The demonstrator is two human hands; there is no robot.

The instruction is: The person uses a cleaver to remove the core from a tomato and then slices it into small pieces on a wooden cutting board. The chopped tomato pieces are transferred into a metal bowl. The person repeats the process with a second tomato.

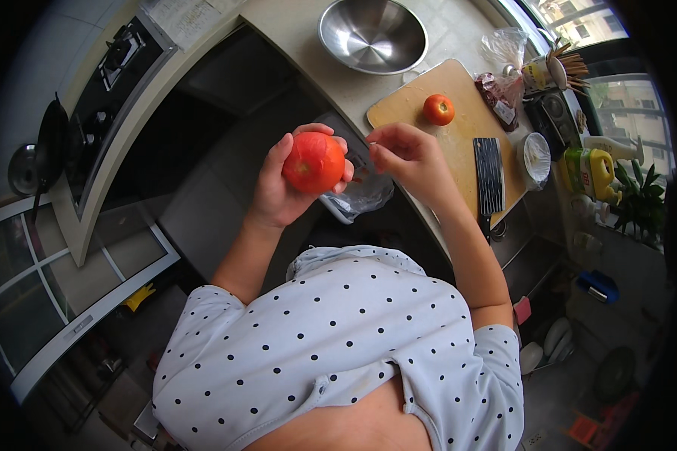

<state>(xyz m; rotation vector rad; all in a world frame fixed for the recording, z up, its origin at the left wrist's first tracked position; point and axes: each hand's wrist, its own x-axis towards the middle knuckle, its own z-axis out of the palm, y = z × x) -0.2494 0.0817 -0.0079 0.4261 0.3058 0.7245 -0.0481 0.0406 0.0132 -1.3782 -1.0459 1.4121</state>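
Note:
My left hand [272, 188] is wrapped round a large red tomato [314, 164], held up over the gap in front of the counter. The tomato's surface looks wet and slightly wrinkled, with a paler patch facing up. Just to its right, my right hand [417, 164] is closed in a pinch, apart from the tomato. Whatever lies between its fingertips is too small to make out. Below both hands is a bin lined with a clear plastic bag [372, 199], partly hidden. A second tomato [438, 110] sits whole on the wooden cutting board [402, 105].
A cleaver [489, 177] with a dark patterned blade lies on the board's right side. Behind stands a steel bowl [373, 37]. Along the window are a plastic-wrapped package [498, 98], a cup of chopsticks [538, 75], a small lined bowl [534, 159] and a yellow jug [588, 173]. A stove [120, 56] is at left.

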